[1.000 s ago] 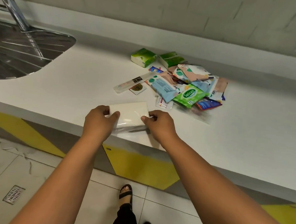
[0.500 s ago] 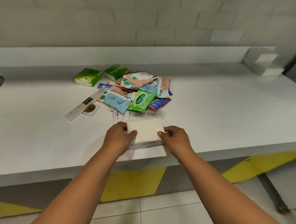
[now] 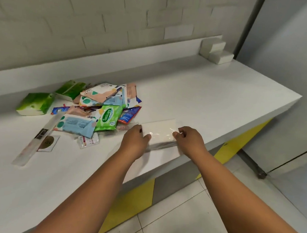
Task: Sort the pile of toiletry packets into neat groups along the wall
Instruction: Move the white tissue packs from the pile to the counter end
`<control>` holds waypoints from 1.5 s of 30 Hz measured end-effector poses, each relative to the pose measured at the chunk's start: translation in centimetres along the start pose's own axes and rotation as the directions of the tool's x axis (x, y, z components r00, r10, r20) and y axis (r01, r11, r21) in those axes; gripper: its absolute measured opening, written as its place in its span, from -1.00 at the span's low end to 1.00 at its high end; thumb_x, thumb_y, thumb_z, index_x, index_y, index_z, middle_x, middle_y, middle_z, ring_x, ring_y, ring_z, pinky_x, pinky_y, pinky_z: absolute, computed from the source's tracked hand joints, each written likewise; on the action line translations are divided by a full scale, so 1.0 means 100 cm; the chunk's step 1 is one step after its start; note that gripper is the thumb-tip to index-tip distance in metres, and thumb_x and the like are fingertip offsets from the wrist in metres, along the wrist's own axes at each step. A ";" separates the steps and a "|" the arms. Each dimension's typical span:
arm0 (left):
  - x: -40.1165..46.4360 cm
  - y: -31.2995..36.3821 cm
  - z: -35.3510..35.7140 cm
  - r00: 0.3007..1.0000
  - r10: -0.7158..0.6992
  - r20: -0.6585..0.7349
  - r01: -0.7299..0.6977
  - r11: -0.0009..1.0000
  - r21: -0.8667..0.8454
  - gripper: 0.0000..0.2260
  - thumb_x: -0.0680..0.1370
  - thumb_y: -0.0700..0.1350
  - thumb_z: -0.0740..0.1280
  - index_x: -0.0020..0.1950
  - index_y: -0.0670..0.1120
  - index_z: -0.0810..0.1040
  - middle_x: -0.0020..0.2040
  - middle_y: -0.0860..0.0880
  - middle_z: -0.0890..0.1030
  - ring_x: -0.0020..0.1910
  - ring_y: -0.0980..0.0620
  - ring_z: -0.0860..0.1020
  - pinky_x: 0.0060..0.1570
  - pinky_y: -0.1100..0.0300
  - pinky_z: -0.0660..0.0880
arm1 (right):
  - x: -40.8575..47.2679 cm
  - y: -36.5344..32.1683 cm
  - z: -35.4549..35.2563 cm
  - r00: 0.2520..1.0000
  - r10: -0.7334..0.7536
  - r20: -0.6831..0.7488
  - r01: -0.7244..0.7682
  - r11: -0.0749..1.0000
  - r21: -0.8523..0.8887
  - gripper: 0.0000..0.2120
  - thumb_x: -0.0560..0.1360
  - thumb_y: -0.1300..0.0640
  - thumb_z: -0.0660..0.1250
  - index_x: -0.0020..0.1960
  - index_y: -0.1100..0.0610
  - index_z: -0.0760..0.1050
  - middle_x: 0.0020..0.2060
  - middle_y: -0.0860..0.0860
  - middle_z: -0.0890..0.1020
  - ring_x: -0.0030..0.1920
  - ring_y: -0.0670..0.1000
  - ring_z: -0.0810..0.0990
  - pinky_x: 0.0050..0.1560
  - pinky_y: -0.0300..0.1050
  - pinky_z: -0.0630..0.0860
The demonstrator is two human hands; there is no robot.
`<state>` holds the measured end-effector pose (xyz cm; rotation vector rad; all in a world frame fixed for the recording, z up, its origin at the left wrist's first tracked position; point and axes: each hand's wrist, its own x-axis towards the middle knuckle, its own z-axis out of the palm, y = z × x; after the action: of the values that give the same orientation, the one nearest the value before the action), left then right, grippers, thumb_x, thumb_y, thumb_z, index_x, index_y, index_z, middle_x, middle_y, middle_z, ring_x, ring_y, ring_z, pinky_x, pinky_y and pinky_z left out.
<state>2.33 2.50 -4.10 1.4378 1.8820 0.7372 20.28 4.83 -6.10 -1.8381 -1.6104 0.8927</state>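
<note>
A white tissue pack (image 3: 159, 131) in clear wrap is held just above the white counter (image 3: 212, 94), near its front edge. My left hand (image 3: 134, 141) grips its left end and my right hand (image 3: 189, 140) grips its right end. To the left lies the pile of packets (image 3: 103, 106): a green Sanicare wipes pack (image 3: 110, 117), blue and peach wipes packs, small sachets. Two green tissue packs (image 3: 36, 103) lie at the pile's far left near the wall. A long clear-wrapped stick (image 3: 36, 137) and a small card (image 3: 48, 143) lie at the front left.
Two white tissue packs (image 3: 216, 51) are stacked in the far right corner against the wall's ledge (image 3: 134, 56). The counter ends at the right by a grey door (image 3: 284, 87). Tiled floor (image 3: 188, 216) lies below the yellow and grey counter front.
The view has swung to the right; the sink has left the frame and the far right corner has come in. Both hands have kept hold of the white tissue pack, now right of the pile.
</note>
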 end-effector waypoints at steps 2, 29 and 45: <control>0.008 0.009 0.011 1.000 0.014 0.016 -0.015 1.000 0.008 -0.72 0.53 -0.07 0.31 0.18 -0.19 0.47 0.16 -0.12 0.56 0.12 -0.11 0.51 0.07 0.11 0.41 | 0.006 0.008 -0.010 0.999 0.021 -0.029 -0.020 1.000 0.023 -0.66 0.55 0.02 0.28 0.24 0.19 0.47 -0.10 0.01 0.52 -0.10 0.01 0.48 -0.10 -0.20 0.33; 0.123 0.197 0.229 0.999 0.020 0.027 -0.016 0.989 -0.144 -0.57 0.58 -0.09 0.27 0.44 -0.10 0.31 0.37 -0.05 0.43 0.32 -0.03 0.42 0.23 0.14 0.35 | 0.186 0.166 -0.211 0.995 0.105 0.001 -0.103 0.974 0.202 -0.71 0.48 -0.06 0.35 0.07 0.11 0.48 -0.11 0.09 0.60 -0.14 0.12 0.56 0.06 0.07 0.56; 0.241 0.268 0.298 0.993 0.051 0.107 -0.019 0.960 -0.280 -0.57 0.54 -0.07 0.34 0.40 -0.06 0.39 0.26 0.02 0.52 0.20 0.03 0.50 0.26 0.04 0.43 | 0.311 0.198 -0.278 0.985 0.158 -0.066 -0.138 0.960 0.243 -0.81 0.48 -0.05 0.35 -0.01 0.03 0.46 -0.11 0.03 0.58 -0.18 0.09 0.55 -0.31 -0.17 0.39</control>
<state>37.02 33.71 -6.38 1.3077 1.5980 0.8801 56.38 33.59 -7.41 -1.8178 -1.2673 1.0111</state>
